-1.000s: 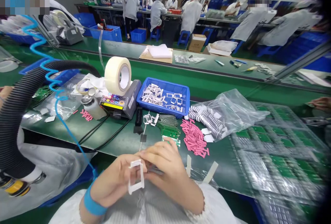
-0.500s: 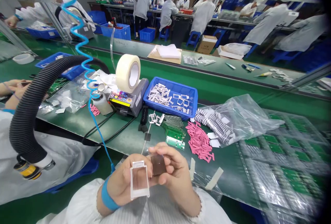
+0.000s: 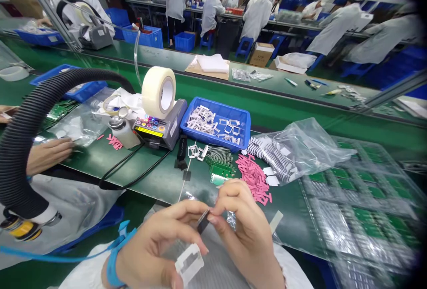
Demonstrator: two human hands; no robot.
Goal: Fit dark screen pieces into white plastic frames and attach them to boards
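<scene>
My left hand [image 3: 155, 240] is closed on a small white plastic frame [image 3: 190, 263], held low between thumb and fingers. Above the frame, a small dark rectangular panel [image 3: 203, 221] sits tilted nearly edge-on between my two hands. The thumb and fingertips of my right hand [image 3: 243, 226] pinch the panel's upper corner, while my left fingers touch its other side. A blue wrist strap [image 3: 115, 264] with a cord circles my left wrist. Beyond the hands lie green circuit boards [image 3: 222, 169] and a heap of pink strips [image 3: 251, 178].
A blue bin [image 3: 215, 124] holds many white frames. Left of it stand a tape dispenser [image 3: 160, 124] and a bottle [image 3: 123, 131]. A black hose [image 3: 20, 142] arches at left, near a co-worker's hand [image 3: 50, 153]. Trays of boards [image 3: 360, 204] lie at right under clear plastic.
The dark panel has turned from face-on to nearly edge-on, my right fingers now pinching its corner. The white frame has tilted and moved lower right. A co-worker's hand has reached across at left.
</scene>
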